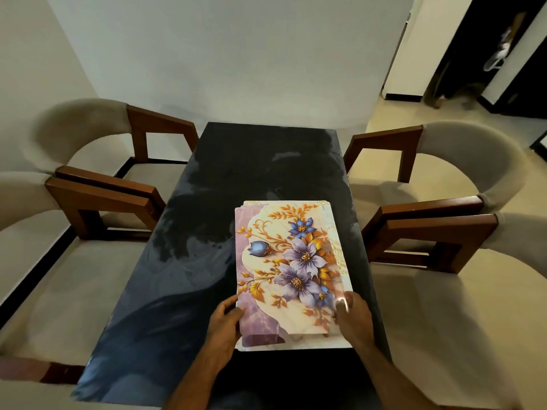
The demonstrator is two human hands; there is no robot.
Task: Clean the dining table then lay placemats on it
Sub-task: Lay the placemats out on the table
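A stack of floral placemats, cream and lilac with purple and blue flowers and orange leaves, lies on the dark glossy dining table, right of its middle and toward the near end. My left hand grips the stack's near left edge, thumb on top. My right hand holds the near right edge, its fingers curled over the top mat's corner. Offset mat edges show at the stack's far and near ends.
Two beige upholstered chairs with brown wooden arms stand on the left, two more on the right, all tucked close to the table. A white wall lies beyond the far end. A dark doorway opens at the back right.
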